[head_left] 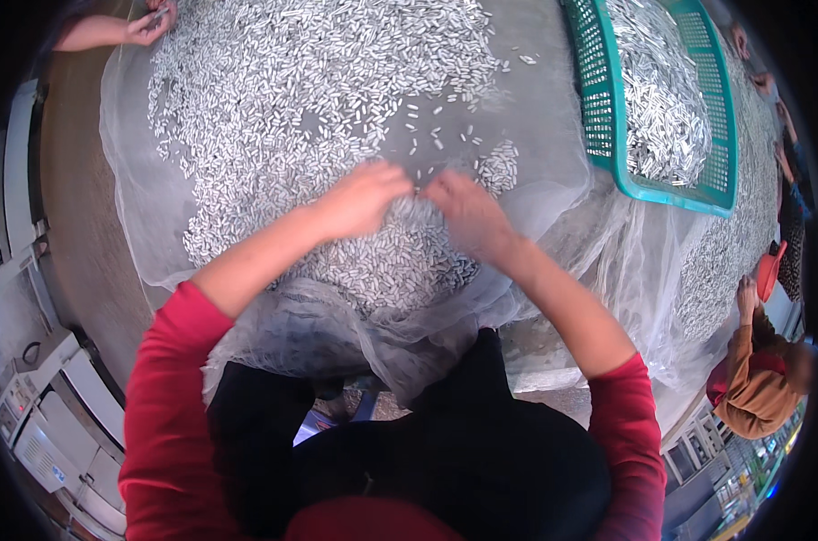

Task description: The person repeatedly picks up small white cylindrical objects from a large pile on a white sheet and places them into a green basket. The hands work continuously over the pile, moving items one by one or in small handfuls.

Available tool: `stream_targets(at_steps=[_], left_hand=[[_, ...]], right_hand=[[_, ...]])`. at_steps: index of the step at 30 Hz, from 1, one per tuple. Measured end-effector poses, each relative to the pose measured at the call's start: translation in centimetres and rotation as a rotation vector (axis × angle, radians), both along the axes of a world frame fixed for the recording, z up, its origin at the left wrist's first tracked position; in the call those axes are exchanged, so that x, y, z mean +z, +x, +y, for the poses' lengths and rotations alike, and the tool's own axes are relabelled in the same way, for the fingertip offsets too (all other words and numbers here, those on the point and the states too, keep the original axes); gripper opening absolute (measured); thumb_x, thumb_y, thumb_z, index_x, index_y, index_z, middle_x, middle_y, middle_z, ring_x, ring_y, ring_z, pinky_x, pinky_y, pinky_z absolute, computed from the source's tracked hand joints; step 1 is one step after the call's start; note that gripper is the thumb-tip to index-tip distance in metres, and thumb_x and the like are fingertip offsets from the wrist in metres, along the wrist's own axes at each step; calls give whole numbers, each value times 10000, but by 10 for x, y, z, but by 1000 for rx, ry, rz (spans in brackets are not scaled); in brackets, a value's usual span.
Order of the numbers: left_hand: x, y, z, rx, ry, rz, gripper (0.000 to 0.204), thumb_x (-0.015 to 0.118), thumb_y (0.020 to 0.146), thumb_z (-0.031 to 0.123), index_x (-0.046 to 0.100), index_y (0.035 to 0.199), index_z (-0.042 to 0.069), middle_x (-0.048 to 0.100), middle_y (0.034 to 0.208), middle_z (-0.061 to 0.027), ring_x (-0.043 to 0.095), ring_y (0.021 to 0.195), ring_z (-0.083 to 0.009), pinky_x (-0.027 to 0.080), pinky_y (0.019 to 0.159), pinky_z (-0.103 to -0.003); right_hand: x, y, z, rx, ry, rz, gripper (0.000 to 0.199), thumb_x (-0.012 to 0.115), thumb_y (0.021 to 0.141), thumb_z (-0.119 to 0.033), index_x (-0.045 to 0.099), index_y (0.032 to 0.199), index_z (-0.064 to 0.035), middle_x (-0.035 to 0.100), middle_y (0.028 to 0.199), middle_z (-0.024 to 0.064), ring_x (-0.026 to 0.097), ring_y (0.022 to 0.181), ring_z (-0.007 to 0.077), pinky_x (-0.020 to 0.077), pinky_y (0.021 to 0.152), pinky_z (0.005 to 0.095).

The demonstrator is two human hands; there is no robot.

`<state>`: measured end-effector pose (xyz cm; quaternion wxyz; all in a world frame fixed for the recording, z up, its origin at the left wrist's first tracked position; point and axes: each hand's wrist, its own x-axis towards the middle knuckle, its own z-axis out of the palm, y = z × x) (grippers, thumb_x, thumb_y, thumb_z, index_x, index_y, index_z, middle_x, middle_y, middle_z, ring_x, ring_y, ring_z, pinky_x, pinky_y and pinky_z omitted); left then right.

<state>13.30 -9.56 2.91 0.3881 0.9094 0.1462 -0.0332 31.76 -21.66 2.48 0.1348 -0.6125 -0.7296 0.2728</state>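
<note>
A wide heap of small silvery-white, short rod-shaped pieces (274,117) covers sheer white netting (553,135) on the table in front of me. My left hand (365,198) is low over the pieces near the middle, its fingers bent toward the right. Close beside it, with a small gap between, my right hand (470,212) reaches in from the right. Both hands are smeared by motion, so whether a piece is between the fingers does not show. A small cluster of pieces (499,169) lies just beyond my right hand, and a few are scattered singly ahead.
A green plastic basket (621,135) at the far right holds many longer silvery pieces. Another person's hand (147,27) is at the heap's far left. To the right, several people sit along a pile; one wears a brown top (760,388), near a red basin (769,270). Machines (57,433) stand left.
</note>
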Motion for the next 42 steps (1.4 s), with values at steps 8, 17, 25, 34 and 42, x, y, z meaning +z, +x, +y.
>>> stream_targets(at_steps=[8, 17, 25, 34, 42], left_hand=[[39, -73, 57, 239, -97, 39, 325, 412, 732, -132, 667, 790, 61, 660, 905, -97, 627, 963, -239, 481, 872, -370], [-16, 33, 93, 904, -20, 66, 628, 598, 712, 31, 437, 1318, 68, 476, 1261, -266, 486, 1190, -397, 395, 1026, -389], [14, 46, 70, 457, -274, 201, 296, 511, 754, -2, 669, 992, 79, 668, 1052, -129, 604, 1060, -272, 456, 937, -358], [39, 9, 104, 683, 193, 232, 168, 580, 825, 46, 702, 933, 86, 698, 887, -107, 667, 802, -259, 513, 798, -369], [-25, 52, 106, 461, 534, -95, 227, 616, 765, 48, 673, 954, 160, 608, 997, -15, 542, 1038, -243, 460, 880, -414]], right_hand=[[48, 39, -5, 45, -262, 351, 427, 516, 717, 88, 627, 1097, -72, 615, 1144, 140, 585, 1063, 320, 488, 899, 395], [-13, 76, 130, -551, -43, -37, 616, 683, 701, -119, 493, 1286, -109, 511, 1262, 231, 549, 1129, 378, 469, 934, 431], [17, 77, 106, -77, -188, 174, 284, 641, 745, -50, 662, 1027, -76, 671, 1042, 159, 623, 1013, 321, 479, 888, 399], [30, 82, 93, -388, -79, -118, 208, 640, 814, -151, 689, 1017, -145, 690, 964, 119, 640, 939, 327, 510, 815, 424], [22, 64, 98, -436, -55, 83, 153, 621, 813, -130, 687, 951, -120, 686, 953, 107, 645, 898, 315, 511, 791, 417]])
